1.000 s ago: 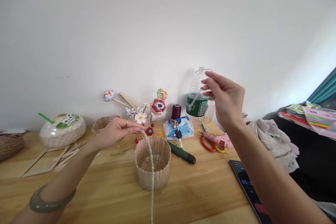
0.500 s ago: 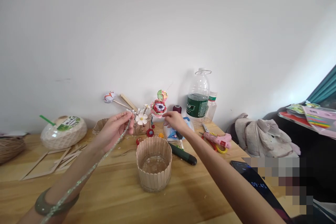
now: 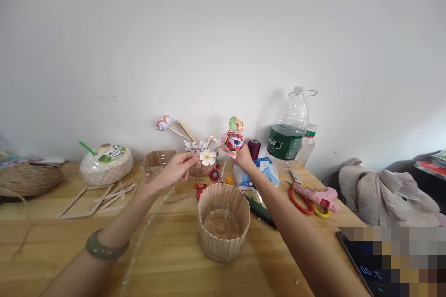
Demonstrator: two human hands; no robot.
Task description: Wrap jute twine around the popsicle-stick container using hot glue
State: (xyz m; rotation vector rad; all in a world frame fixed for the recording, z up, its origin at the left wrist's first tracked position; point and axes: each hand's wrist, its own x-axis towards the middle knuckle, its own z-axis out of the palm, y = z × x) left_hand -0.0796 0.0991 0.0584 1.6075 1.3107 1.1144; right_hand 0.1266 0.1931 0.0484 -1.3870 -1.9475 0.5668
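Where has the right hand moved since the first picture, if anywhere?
Yes. Against the big bottle, the right hand moved left and down, and is now near the pink flower.

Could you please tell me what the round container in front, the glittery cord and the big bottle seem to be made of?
Round container: matte, flat sticks with rounded ends, probably wood; its shiny bottom may be plastic.
Glittery cord: pale and shimmering, so perhaps tinsel-like plastic or fibre; blur leaves this open.
Big bottle: likely clear, glossy plastic, judging by its see-through body.

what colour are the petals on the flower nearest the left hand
White; the flower shows best in the head view.
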